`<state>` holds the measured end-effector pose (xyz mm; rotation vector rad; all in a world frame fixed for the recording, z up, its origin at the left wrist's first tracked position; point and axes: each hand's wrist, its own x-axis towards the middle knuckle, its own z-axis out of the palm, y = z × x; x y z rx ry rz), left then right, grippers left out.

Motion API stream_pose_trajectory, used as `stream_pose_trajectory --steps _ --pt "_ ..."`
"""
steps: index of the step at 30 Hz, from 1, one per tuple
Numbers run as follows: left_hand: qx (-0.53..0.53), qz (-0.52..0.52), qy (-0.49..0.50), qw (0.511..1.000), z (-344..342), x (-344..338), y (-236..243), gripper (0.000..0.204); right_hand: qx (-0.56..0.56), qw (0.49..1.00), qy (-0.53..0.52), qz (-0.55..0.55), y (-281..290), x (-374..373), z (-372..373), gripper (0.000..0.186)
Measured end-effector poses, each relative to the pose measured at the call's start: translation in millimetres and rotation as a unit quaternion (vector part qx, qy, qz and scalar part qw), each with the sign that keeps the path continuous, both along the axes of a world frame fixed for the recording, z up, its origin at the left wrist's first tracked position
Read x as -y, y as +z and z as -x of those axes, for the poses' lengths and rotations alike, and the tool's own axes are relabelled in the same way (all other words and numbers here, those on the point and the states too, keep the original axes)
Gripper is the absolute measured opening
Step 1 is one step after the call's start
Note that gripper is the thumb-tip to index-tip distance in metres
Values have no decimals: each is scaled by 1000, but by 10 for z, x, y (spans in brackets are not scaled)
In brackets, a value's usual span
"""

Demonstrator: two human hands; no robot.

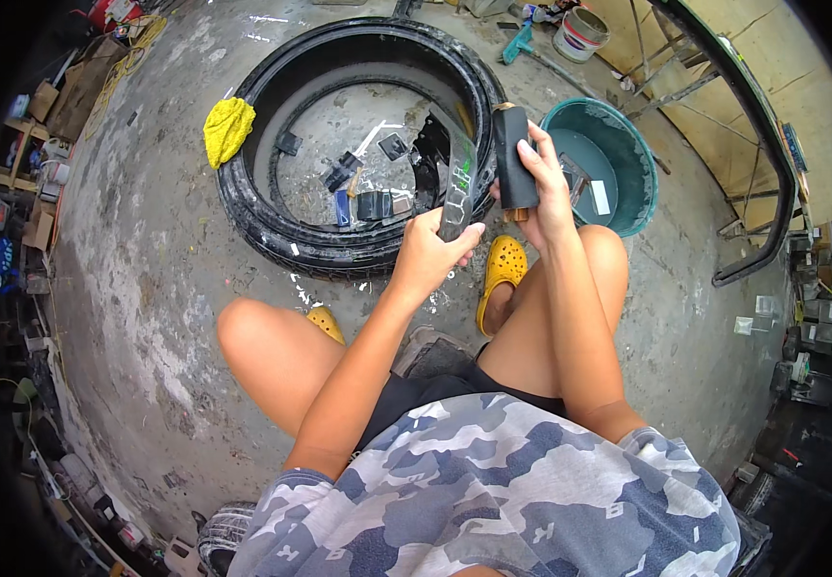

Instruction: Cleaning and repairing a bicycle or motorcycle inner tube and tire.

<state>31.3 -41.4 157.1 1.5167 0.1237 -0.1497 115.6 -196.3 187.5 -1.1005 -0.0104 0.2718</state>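
Note:
My left hand (428, 252) is closed on the lower end of a dark, glossy curved strip (456, 188) with green and white marks, its upper part reaching over a black tyre (296, 248). Just to the right, my right hand (546, 183) grips a wooden block wrapped in black sheet (509, 154), which looks like sandpaper. The block stands upright close beside the strip; whether they touch I cannot tell. Inside the tyre's ring several small dark blocks and pads (375, 205) lie on the floor. A blue-handled piece (342, 207) is among them.
A green bucket (645, 197) of cloudy water stands at right, with flat pieces in it. A yellow cloth (228, 131) hangs over the tyre's left edge. Behind are a white pail (581, 35) and a teal-headed pole (520, 42). A long black frame (789, 192) curves along the right.

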Motion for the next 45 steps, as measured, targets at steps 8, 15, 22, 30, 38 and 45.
stream_pose_trajectory --steps 8,15,22,30,38,45 --pt "33 -47 35 998 25 34 151 31 40 996 8 81 47 -133 51 50" --pt "99 -127 47 986 -133 71 -13 41 160 927 -32 337 61 -215 161 48" --pt "82 -159 -17 984 -165 204 4 50 306 767 -103 555 143 -172 -4 45" --pt "95 -185 -37 978 -262 288 1 49 321 731 -119 590 66 -101 -93 49" --pt "64 -207 -60 974 -241 287 77 50 243 748 -105 609 139 -69 -159 46" --pt "159 -165 61 972 -328 155 -163 61 33 962 -56 265 239 -70 51 41"
